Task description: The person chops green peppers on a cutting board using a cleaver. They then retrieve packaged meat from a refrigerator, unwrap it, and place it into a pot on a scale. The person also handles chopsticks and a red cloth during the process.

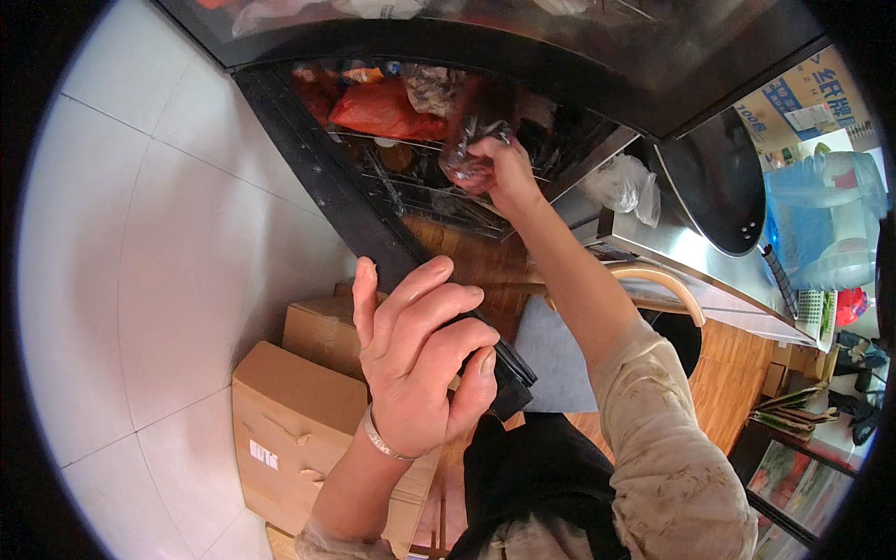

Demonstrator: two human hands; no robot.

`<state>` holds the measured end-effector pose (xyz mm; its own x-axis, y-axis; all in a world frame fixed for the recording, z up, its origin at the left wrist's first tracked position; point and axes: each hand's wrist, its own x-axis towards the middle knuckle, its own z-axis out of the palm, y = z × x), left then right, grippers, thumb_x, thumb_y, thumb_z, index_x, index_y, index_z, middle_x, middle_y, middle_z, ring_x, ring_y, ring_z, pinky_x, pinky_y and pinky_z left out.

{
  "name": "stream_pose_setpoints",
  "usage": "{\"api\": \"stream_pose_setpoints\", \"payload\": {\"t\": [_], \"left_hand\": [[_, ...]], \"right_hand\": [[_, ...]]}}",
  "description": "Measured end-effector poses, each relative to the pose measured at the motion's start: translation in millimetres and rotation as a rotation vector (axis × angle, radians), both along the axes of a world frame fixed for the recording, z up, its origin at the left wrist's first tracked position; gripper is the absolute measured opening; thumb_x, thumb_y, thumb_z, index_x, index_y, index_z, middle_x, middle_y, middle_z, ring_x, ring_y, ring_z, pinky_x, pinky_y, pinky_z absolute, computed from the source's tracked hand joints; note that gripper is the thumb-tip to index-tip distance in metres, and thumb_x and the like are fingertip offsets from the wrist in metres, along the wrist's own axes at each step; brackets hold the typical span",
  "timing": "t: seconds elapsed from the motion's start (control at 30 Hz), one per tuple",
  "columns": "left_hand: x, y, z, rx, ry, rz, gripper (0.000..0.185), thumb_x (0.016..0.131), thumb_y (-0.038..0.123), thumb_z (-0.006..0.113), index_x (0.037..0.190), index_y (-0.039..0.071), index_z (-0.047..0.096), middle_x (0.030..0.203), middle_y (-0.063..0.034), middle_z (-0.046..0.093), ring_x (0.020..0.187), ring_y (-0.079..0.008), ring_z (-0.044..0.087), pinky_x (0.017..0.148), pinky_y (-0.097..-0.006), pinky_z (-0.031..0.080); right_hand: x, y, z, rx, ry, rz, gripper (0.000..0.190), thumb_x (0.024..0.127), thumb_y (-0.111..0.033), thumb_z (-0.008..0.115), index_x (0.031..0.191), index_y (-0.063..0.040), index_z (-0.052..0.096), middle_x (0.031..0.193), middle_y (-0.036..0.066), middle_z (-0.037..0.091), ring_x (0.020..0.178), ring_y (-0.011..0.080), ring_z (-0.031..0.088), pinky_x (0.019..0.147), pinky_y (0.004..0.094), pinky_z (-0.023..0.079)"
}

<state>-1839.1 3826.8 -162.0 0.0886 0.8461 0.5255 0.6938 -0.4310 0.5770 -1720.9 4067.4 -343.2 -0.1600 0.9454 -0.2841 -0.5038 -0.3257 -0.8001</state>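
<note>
My right hand is shut on a dark, see-through plastic bag at the front of a wire shelf. What fills the bag is blurred. The shelf stands inside a black cabinet, perhaps a display refrigerator. Beside the bag lies a red plastic bag, with a crumpled clear bag against it. My left hand is raised over the cabinet's black door frame, fingers bent and apart, with nothing in it. Whether it touches the frame cannot be told.
Cardboard boxes stand by the tiled wall on the left. To the right, a steel counter bears a black frying pan, a white plastic bag and blue plastic bags. A chair stands below my right arm.
</note>
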Motion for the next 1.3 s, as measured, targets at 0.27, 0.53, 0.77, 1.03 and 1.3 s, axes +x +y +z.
{"api": "stream_pose_setpoints", "payload": {"t": [0.27, 0.53, 0.77, 1.03, 1.3], "left_hand": [[-1, -1, 0, -0.017, -0.02, 0.012, 0.006, 0.083, 0.016, 0.066, 0.089, 0.015, 0.068, 0.112, -0.0048, 0.066, 0.121, -0.03, 0.059, 0.122, -0.0582, 0.016], [-1, 0, 1, -0.017, -0.022, -0.02, 0.008, 0.085, 0.018, 0.064, 0.09, 0.014, 0.068, 0.11, -0.0049, 0.066, 0.119, -0.0298, 0.061, 0.121, -0.0588, 0.017], [-6, -3, -5, -0.007, -0.016, -0.047, 0.013, 0.093, 0.024, 0.06, 0.091, 0.013, 0.068, 0.113, -0.0084, 0.066, 0.12, -0.0343, 0.059, 0.122, -0.0581, 0.016], [-11, -3, -5, -0.029, -0.051, -0.073, 0.011, 0.087, 0.022, 0.065, 0.092, 0.014, 0.07, 0.115, -0.0075, 0.068, 0.121, -0.0333, 0.059, 0.123, -0.0574, 0.014], [-6, 1, -3, -0.01, -0.096, -0.097, 0.01, 0.085, 0.019, 0.066, 0.093, 0.014, 0.07, 0.114, -0.0069, 0.068, 0.121, -0.0325, 0.06, 0.123, -0.0573, 0.014]], "right_hand": [[19, -26, 3, -0.18, 0.099, 0.054, 0.024, 0.085, -0.015, 0.059, 0.103, 0.002, 0.06, 0.096, 0.018, 0.069, 0.078, 0.0317, 0.069, 0.061, 0.0434, 0.057], [32, 55, -4, -0.115, -0.247, 0.192, 0.026, 0.087, -0.024, 0.066, 0.099, -0.002, 0.064, 0.084, 0.016, 0.071, 0.062, 0.0249, 0.066, 0.053, 0.0345, 0.051], [49, 75, -18, 0.466, -0.985, 0.13, 0.076, 0.091, -0.054, 0.069, 0.143, -0.003, 0.052, 0.141, 0.016, 0.058, 0.125, 0.0277, 0.058, 0.101, 0.0372, 0.048], [49, 40, -16, 0.173, -0.933, -0.075, 0.07, 0.098, -0.054, 0.058, 0.145, -0.003, 0.051, 0.15, 0.018, 0.051, 0.137, 0.0331, 0.048, 0.113, 0.0382, 0.036], [81, 51, -67, 0.139, -0.497, -0.31, 0.05, 0.101, -0.038, 0.055, 0.134, -0.001, 0.06, 0.139, 0.016, 0.06, 0.122, 0.0335, 0.06, 0.099, 0.0394, 0.048]]}}
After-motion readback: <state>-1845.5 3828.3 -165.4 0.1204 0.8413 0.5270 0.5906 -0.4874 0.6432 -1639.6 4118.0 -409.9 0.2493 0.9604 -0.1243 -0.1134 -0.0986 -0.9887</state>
